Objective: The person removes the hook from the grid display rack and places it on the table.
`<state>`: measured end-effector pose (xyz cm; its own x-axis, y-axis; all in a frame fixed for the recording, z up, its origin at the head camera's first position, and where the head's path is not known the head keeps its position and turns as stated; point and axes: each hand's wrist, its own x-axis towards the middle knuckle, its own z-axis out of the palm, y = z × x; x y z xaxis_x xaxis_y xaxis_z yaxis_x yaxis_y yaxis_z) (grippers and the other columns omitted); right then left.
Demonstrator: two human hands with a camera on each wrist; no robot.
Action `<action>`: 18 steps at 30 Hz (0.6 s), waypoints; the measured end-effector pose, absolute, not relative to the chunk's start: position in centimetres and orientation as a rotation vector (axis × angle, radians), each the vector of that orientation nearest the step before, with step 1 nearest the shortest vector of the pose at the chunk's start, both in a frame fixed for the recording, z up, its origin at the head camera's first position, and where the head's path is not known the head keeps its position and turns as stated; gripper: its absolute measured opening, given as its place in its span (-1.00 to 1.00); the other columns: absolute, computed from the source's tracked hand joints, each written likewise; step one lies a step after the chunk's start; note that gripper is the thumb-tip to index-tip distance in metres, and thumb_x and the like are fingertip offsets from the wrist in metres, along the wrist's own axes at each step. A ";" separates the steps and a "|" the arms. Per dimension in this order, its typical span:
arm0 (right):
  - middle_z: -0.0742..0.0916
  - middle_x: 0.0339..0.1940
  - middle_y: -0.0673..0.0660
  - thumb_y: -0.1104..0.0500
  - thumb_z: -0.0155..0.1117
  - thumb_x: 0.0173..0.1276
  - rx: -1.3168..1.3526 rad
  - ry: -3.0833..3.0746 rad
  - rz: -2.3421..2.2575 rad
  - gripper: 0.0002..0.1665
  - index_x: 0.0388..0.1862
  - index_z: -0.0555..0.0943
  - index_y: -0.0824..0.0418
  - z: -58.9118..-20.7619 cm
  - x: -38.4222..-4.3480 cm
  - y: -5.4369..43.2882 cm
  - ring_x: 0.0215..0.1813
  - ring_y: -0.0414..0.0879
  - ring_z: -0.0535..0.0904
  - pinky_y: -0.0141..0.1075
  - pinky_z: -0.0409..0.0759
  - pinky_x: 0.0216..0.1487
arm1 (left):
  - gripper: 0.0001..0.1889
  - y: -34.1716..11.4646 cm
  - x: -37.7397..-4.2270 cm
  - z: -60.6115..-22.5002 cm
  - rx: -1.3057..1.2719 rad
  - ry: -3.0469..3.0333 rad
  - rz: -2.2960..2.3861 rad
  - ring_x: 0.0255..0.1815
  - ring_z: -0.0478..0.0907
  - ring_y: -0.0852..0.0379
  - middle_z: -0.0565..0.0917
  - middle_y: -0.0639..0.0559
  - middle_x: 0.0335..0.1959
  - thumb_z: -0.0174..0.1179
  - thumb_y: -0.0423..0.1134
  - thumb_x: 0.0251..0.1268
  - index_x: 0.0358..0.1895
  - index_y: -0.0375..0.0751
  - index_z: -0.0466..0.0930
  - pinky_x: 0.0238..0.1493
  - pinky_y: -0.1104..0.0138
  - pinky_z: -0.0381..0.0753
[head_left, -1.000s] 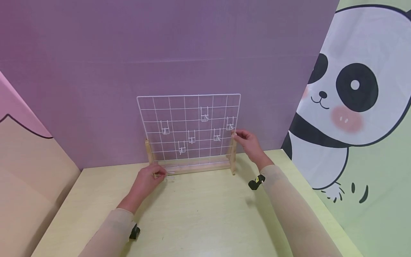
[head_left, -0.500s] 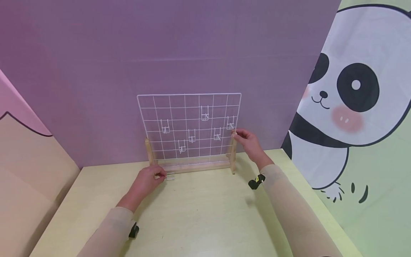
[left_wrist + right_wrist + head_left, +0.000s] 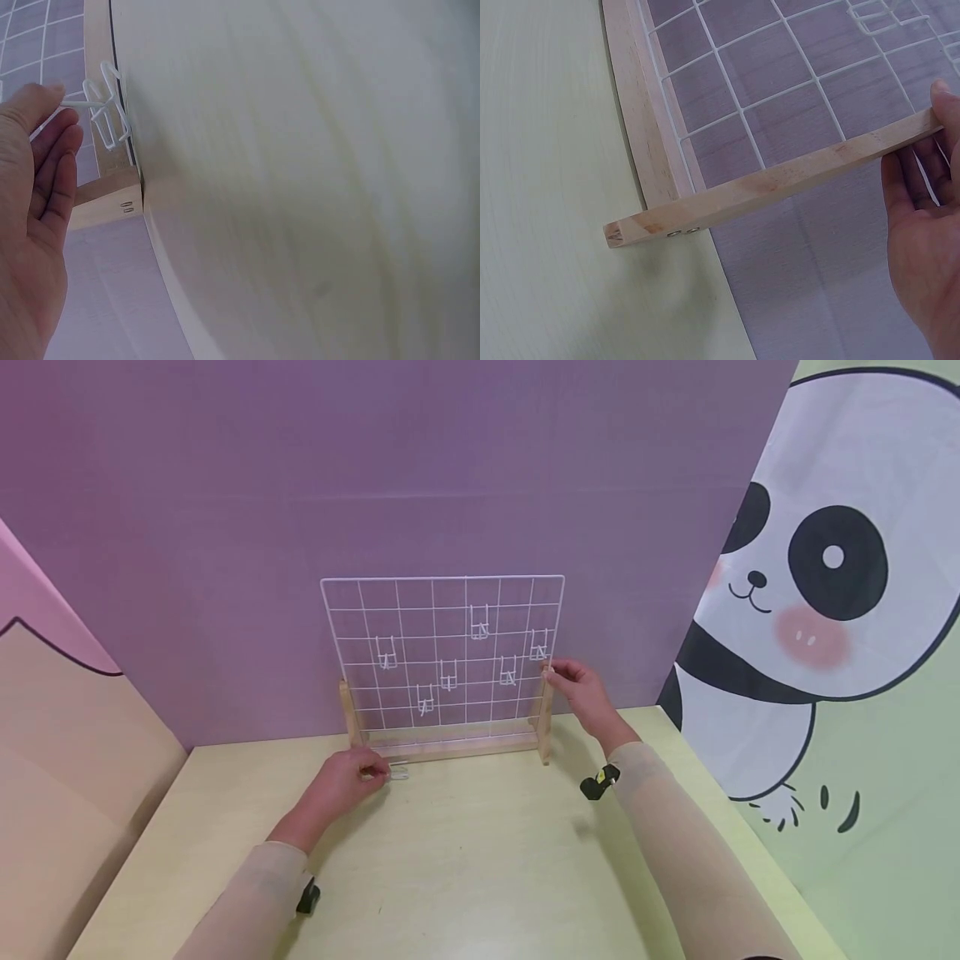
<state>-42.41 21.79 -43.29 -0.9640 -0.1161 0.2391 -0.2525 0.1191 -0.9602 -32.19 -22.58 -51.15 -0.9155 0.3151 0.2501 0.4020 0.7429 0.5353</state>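
A white wire grid panel (image 3: 432, 624) stands upright at the back of the table, set in a wooden stand (image 3: 457, 749). Several white wire hooks hang on it, one of them a hook (image 3: 479, 625) in the upper part. My left hand (image 3: 337, 785) is low by the stand's left foot. Its thumb and fingers pinch the stem of a loose white wire hook (image 3: 111, 105), held close in front of the bottom bar. My right hand (image 3: 591, 702) holds the top of the stand's right wooden post (image 3: 780, 178), thumb on one side and fingers on the other.
The pale wooden table (image 3: 480, 860) spreads out in front of the stand. A purple backdrop (image 3: 450, 485) rises right behind it. A panda picture (image 3: 832, 602) covers the panel on the right.
The hook in my left fingers has turned slightly, and that hand has barely shifted. My right hand stays on the post. The head view has tilted down a touch.
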 end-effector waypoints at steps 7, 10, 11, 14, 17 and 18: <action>0.72 0.35 0.29 0.14 0.37 0.68 0.374 -2.269 1.999 -0.54 0.39 0.67 0.36 -43.2 -42.4 21.7 0.24 -0.07 0.59 -0.15 0.50 0.47 | -0.88 -22.6 -31.9 -51.0 -0.581 -2.827 -0.959 -0.11 0.68 -0.02 0.74 0.08 -0.18 0.49 -0.41 0.41 -0.07 -0.19 0.86 0.07 0.00 0.80; 0.72 0.34 0.28 0.14 0.38 0.67 0.366 -2.266 2.010 -0.55 0.38 0.68 0.36 -43.2 -42.3 21.7 0.25 -0.06 0.59 -0.13 0.49 0.48 | -0.89 -22.5 -31.9 -51.0 -0.572 -2.840 -0.963 -0.12 0.66 0.01 0.74 0.09 -0.19 0.49 -0.40 0.42 -0.07 -0.17 0.86 0.06 0.02 0.80; 0.72 0.33 0.26 0.14 0.38 0.67 0.362 -2.266 2.013 -0.56 0.38 0.68 0.35 -43.2 -42.3 21.7 0.25 -0.05 0.59 -0.14 0.49 0.47 | -0.89 -22.5 -31.9 -51.0 -0.573 -2.846 -0.961 -0.12 0.66 0.02 0.74 0.09 -0.19 0.49 -0.39 0.42 -0.07 -0.17 0.86 0.05 0.02 0.79; 0.72 0.32 0.27 0.14 0.38 0.67 0.364 -2.257 2.028 -0.57 0.37 0.69 0.35 -43.2 -42.3 21.7 0.24 -0.05 0.59 -0.16 0.50 0.44 | -0.88 -22.6 -32.0 -51.2 -0.571 -2.864 -0.949 -0.13 0.65 0.04 0.74 0.09 -0.19 0.50 -0.39 0.41 -0.07 -0.18 0.85 0.05 0.02 0.78; 0.72 0.34 0.31 0.14 0.38 0.67 0.374 -2.252 2.025 -0.56 0.37 0.68 0.37 -43.2 -42.4 21.7 0.22 -0.07 0.60 -0.20 0.51 0.42 | -0.88 -22.7 -32.1 -51.3 -0.584 -2.873 -0.937 -0.15 0.65 0.06 0.75 0.09 -0.20 0.51 -0.39 0.40 -0.07 -0.19 0.85 0.04 0.03 0.78; 0.71 0.35 0.33 0.15 0.38 0.67 0.378 -2.248 2.025 -0.56 0.37 0.68 0.38 -43.3 -42.4 21.7 0.22 -0.07 0.60 -0.20 0.52 0.42 | -0.88 -22.8 -32.2 -51.4 -0.597 -2.871 -0.929 -0.16 0.65 0.06 0.75 0.09 -0.21 0.51 -0.40 0.39 -0.08 -0.20 0.84 0.02 0.03 0.78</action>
<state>-42.40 21.65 -43.25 -0.9650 -0.1209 0.2325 -0.2438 0.0888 -0.9657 -32.20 -22.80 -51.43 -0.9225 0.3422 0.1784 0.3818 0.7423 0.5506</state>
